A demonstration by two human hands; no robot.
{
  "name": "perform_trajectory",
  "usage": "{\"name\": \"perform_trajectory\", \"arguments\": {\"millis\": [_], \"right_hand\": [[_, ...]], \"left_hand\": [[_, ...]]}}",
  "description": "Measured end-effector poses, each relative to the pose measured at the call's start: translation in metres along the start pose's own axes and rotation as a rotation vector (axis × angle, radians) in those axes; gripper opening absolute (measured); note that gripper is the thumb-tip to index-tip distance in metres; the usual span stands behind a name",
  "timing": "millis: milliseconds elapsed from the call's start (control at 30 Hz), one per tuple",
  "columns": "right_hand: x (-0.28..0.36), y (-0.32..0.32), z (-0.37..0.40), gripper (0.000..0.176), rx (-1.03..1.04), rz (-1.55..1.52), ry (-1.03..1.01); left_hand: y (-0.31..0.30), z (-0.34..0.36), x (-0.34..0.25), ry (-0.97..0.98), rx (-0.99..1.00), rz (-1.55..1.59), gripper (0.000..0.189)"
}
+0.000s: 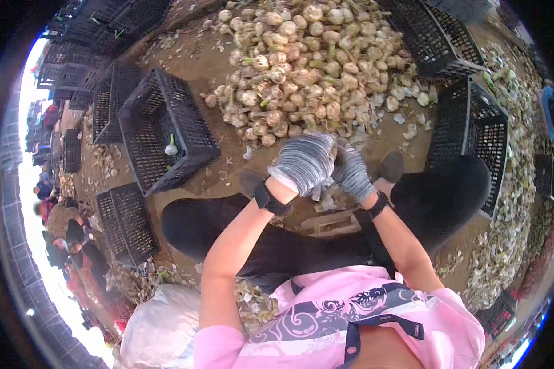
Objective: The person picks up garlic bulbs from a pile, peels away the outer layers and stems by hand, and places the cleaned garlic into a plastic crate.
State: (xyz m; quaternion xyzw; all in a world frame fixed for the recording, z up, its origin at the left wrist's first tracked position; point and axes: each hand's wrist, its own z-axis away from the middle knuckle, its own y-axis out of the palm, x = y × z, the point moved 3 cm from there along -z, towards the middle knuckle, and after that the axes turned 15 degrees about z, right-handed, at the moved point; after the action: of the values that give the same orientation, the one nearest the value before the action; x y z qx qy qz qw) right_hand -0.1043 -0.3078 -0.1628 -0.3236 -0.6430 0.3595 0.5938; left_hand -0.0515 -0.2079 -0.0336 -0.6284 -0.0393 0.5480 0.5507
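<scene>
From my post I see spread legs [437, 200] before the garlic heap [308, 77]. Gloved left hand [305, 161] and right hand [352, 173] meet by its near edge, fingers curled inward; I can't tell what they pinch. A crate [197, 120] left of the heap holds one bulb [171, 149]; a second crate [487, 132] stands right of it.

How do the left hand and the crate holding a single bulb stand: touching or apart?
Apart. The head view shows a strip of floor between the left hand and the crate.
</scene>
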Motion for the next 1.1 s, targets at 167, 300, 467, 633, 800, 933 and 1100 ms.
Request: {"name": "perform_trajectory", "arguments": {"millis": [167, 300, 467, 633, 800, 933, 1100], "right_hand": [[-0.01, -0.032, 0.009, 0.027, -0.091, -0.785, 0.319], [-0.025, -0.042, 0.014, 0.036, 0.017, -0.672, 0.388], [-0.012, -0.06, 0.014, 0.038, -0.065, -0.965, 0.299], [-0.004, -0.072, 0.011, 0.025, -0.022, -0.832, 0.367], [-0.005, -0.077, 0.009, 0.025, 0.014, -0.875, 0.303], [-0.002, -0.087, 0.009, 0.027, 0.099, -0.966, 0.287], [0.006, -0.084, 0.01, 0.025, 0.094, -0.869, 0.247]], "left_hand": [[0.01, 0.014, 0.019, -0.048, -0.212, 0.737, 0.044], [0.024, 0.02, 0.009, -0.01, -0.134, 0.816, 0.064], [0.042, 0.02, 0.012, 0.133, -0.269, 0.889, 0.067], [0.042, 0.021, 0.013, 0.148, -0.27, 0.916, 0.068], [0.04, 0.022, 0.012, 0.087, -0.24, 1.053, 0.067], [0.043, 0.022, 0.015, -0.012, -0.202, 1.564, 0.054], [0.028, 0.026, 0.009, -0.25, -0.196, 1.77, 0.037]]}}
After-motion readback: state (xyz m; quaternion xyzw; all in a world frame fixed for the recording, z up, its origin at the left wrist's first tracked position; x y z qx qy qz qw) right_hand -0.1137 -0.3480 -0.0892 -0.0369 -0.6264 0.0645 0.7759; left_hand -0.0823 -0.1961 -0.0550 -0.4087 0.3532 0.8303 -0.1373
